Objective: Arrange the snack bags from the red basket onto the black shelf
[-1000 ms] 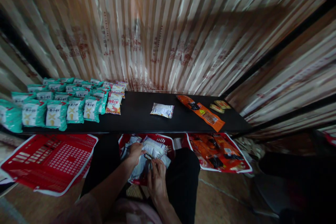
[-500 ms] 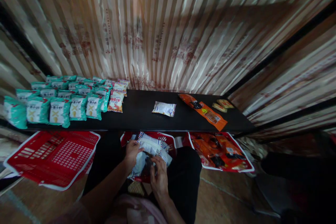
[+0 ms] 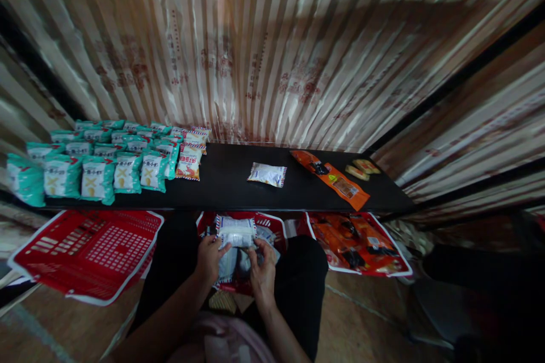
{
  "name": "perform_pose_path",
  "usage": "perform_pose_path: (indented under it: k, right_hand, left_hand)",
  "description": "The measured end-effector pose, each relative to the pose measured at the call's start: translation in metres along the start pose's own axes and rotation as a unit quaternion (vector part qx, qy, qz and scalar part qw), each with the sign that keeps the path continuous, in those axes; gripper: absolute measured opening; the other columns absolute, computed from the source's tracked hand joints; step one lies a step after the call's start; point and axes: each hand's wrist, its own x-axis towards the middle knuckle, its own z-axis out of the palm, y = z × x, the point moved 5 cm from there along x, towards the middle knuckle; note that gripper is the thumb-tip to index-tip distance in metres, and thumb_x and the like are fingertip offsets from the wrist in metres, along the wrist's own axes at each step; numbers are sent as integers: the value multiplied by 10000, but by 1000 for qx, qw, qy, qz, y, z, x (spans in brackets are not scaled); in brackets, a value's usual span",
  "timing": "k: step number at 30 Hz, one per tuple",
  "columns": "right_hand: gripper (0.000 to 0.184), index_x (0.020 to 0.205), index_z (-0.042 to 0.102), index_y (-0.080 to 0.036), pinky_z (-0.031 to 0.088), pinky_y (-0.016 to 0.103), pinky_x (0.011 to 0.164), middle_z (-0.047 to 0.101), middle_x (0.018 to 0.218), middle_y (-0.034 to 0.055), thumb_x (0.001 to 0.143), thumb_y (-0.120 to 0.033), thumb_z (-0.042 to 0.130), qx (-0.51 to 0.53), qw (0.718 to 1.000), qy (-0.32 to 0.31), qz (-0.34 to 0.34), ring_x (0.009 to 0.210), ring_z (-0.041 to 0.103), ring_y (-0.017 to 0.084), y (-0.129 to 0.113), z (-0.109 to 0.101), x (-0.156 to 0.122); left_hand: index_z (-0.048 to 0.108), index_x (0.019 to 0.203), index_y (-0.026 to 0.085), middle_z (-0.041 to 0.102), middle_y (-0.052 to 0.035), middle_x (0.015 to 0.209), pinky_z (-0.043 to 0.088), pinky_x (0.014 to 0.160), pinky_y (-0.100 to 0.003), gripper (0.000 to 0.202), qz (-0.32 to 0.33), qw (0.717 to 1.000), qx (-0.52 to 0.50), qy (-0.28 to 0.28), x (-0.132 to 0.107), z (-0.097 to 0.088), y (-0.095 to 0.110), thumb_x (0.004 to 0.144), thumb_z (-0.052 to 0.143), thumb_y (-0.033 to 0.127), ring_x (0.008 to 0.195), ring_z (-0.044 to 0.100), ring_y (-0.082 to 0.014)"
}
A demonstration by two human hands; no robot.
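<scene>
My left hand [image 3: 208, 258] and my right hand [image 3: 263, 268] both grip a stack of white snack packets [image 3: 236, 231], held just above the middle red basket [image 3: 272, 224] between my knees. More white packets lie in that basket under my hands. One white packet [image 3: 267, 174] lies alone on the black shelf [image 3: 225, 184] in front of me.
Rows of teal snack bags [image 3: 97, 176] fill the shelf's left end, with red-and-white bags [image 3: 189, 161] beside them. Orange packets [image 3: 336, 184] and small yellow packs [image 3: 360, 169] lie at the right. An empty red basket [image 3: 89, 249] sits left; another basket [image 3: 357, 241] holds orange packets.
Both hands have lifted the white packets out of the middle basket and squared them into a stack held higher and closer to the shelf edge.
</scene>
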Motion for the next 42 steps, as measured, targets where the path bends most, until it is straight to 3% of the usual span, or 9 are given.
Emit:
perform_pose_path:
  k: [8,12,16,21,29,32,36,38,42]
  right_hand:
    - [591,1099,516,-172,429,325,894,594,1101,86,603,-449,678,168,962,39,211,1016,561,217,3,24,10]
    - [624,1121,445,-240,501,283,751,624,967,11,585,-416,712,336,881,33,331,846,625,162,-6,43,1]
    - [471,941,498,-217,521,298,698,631,946,43,573,-391,735,410,813,9,412,843,624,186,-17,57,-6]
    - [345,842,545,-206,517,277,644,652,912,59,630,-445,673,387,820,-7,421,847,625,198,-22,64,-4]
    - [389,830,560,-196,485,258,555,688,807,46,613,-496,677,357,845,-15,399,705,649,190,-22,67,-2]
    - [399,879,543,-197,494,286,558,691,832,58,645,-506,638,346,857,-40,380,727,660,215,-24,68,-1]
    - [418,911,526,-196,506,302,572,687,914,87,653,-514,607,324,869,-56,369,786,666,238,-22,70,1]
    - [422,926,525,-198,510,305,579,685,940,91,662,-521,588,310,881,-61,352,802,665,238,-21,71,2]
    - [387,913,547,-201,516,316,631,693,907,77,688,-516,562,292,898,-78,320,787,666,224,-21,72,3]
  left_hand:
    - [535,639,138,576,29,636,578,655,-284,159,46,999,-15,-3,-12,-5,4,658,684,86,609,620,-106]
    - [545,660,163,596,28,670,565,723,-312,118,46,999,18,-19,-20,-3,8,706,640,111,691,643,-136]
    - [540,659,168,597,21,684,556,729,-300,116,37,999,18,-4,-26,-3,11,726,594,91,683,647,-134]
    - [559,692,151,615,-5,727,549,671,-273,59,33,999,20,6,-29,-6,10,696,593,102,657,639,-127]
    - [584,846,147,650,-60,834,518,713,-314,259,159,968,194,24,-14,-28,4,607,638,230,815,635,-211]
    - [549,1055,164,580,-119,1114,474,872,-389,381,302,912,277,7,-21,-25,17,676,570,192,1033,569,-242]
    - [499,1186,199,423,-109,1342,326,1041,-471,384,499,764,404,-68,-44,-9,33,811,427,156,1284,346,-247]
    - [500,1192,197,434,-97,1347,333,1042,-470,375,538,705,448,-114,-51,-3,33,847,368,131,1305,318,-234]
    - [518,1181,197,551,-75,1243,408,1002,-416,370,582,628,481,-191,-57,1,31,864,348,113,1246,414,-202]
